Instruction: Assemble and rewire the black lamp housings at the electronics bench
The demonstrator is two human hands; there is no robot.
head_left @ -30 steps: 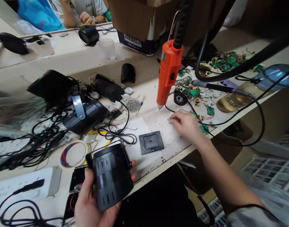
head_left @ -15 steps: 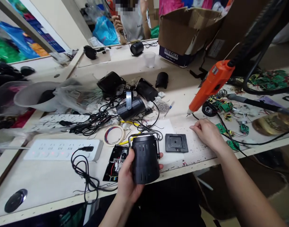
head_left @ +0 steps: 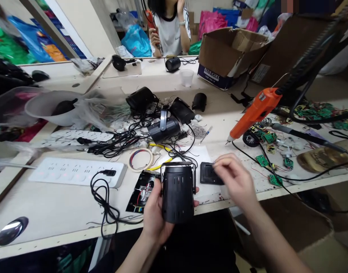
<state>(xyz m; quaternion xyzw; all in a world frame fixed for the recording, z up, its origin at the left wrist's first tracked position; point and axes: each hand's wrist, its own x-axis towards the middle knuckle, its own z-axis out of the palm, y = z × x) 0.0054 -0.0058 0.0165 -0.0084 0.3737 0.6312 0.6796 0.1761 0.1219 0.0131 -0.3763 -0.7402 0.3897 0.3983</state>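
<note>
My left hand (head_left: 154,217) is closed around a black spotlight housing (head_left: 178,195), upright at the table's front edge. It has vent slots and a U-shaped bracket (head_left: 194,178). In front of the square black plastic tray (head_left: 207,173), partly covering it, is my right hand (head_left: 236,176), its thumb and fingers pinched together. Whatever may be between those fingertips is too small to tell. Just left of the housing lies an opened black case (head_left: 139,195) with wires inside. An orange electric screwdriver (head_left: 253,113) hangs above the table, tip down, beyond my right hand.
A white power strip (head_left: 77,171) with a plugged-in black cord lies at left. Tape roll (head_left: 130,161), another spotlight (head_left: 164,129), tangled cords and a pile of screws (head_left: 199,132) fill the middle. Green circuit boards (head_left: 275,179) lie at right. Across the table sits a person (head_left: 171,32).
My right hand has moved left from beside the screwdriver tip to the square tray, fingers still pinched. My left hand keeps its hold on the spotlight housing. The view has shifted slightly.
</note>
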